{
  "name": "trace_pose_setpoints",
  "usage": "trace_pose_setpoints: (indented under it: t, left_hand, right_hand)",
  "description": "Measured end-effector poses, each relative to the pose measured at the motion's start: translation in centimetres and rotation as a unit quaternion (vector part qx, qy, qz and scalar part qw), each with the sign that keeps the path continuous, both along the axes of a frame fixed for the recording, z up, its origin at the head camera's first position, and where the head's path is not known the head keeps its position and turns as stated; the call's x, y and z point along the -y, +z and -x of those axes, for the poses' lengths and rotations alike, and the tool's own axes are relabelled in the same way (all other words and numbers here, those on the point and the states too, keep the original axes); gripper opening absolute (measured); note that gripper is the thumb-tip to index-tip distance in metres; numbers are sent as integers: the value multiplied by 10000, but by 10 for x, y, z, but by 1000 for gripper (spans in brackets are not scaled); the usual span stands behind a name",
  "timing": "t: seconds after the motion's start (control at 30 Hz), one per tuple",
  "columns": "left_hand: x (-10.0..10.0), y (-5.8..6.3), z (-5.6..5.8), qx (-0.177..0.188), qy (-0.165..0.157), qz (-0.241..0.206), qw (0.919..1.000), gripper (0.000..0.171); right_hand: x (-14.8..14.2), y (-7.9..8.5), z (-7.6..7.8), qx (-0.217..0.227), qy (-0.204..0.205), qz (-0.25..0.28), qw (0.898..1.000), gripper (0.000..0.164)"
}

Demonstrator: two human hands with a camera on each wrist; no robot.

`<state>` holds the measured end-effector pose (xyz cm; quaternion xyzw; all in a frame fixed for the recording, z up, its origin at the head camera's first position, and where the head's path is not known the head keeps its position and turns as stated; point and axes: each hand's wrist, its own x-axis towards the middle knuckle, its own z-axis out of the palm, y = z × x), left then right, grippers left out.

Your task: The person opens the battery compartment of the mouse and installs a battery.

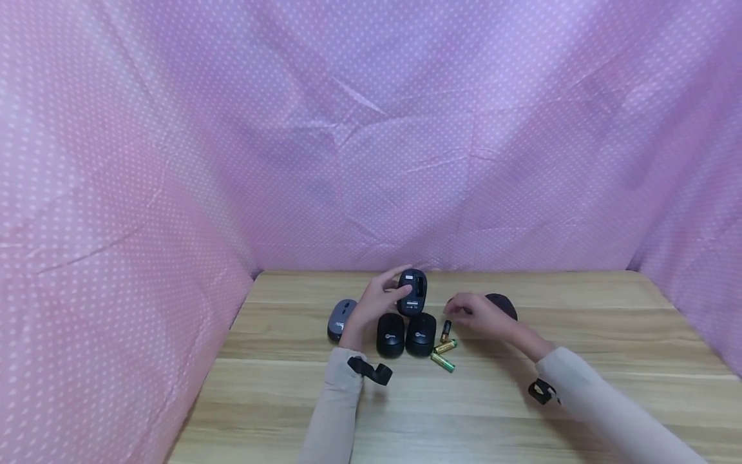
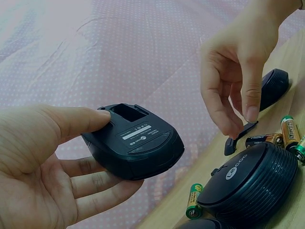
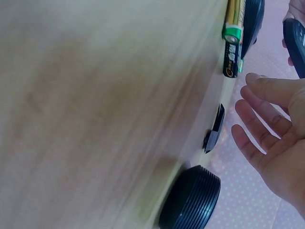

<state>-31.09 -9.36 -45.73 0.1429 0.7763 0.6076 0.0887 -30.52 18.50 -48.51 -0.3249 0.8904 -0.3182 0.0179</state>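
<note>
My left hand (image 1: 379, 299) grips a black computer mouse (image 2: 143, 143) with its underside turned up, thumb on the base and fingers beneath. The battery slot (image 2: 127, 113) in that base is uncovered, and no battery shows inside. My right hand (image 3: 281, 124) hovers over the table with relaxed fingers and holds nothing. Below it, in the left wrist view, lies a thin black battery cover (image 2: 238, 139). Close by are a black-and-gold battery (image 1: 446, 330), a gold-and-green battery (image 1: 445, 347) and a green battery (image 1: 442, 362).
Two black mice, a left one (image 1: 390, 335) and a right one (image 1: 420, 334), stand side by side nearer me. A grey mouse (image 1: 341, 319) lies left; a dark mouse (image 1: 502, 305) sits partly behind my right hand. Another green battery (image 2: 194, 201) shows beside a mouse. Pink cloth (image 1: 371, 161) surrounds the table.
</note>
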Motion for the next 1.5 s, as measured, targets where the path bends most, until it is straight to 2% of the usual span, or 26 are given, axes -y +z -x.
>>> trace_pose_setpoints:
  t: [0.4,0.63,0.73,1.1,1.33,1.5]
  left_hand:
    - [-3,-4,-1,65,64,-3,10000,47]
    - [-6,-5,-3,-41,-32,-36,10000,48]
    - [-7,-6,-4,-108,-36,-2,9999,47]
    - [-10,-9,-7,-100,-106,-164,9998,48]
    - [-10,-9,-7,-104,-86,-143,9998,47]
    - [-8,-9,-6,-23,-4,-163,9999,46]
  right_hand:
    - [4,-2,-6,9,578,-116,9983,22]
    - [9,-2,-8,-865,970,-413,9907,21]
    - [9,-2,-9,-993,1067,-530,9879,21]
    - [10,-5,-13,-980,776,-858,9884,22]
    - [12,-5,-13,-1107,785,-959,9861,21]
    - [12,-3,-13,-1028,732,-1010,9868,21]
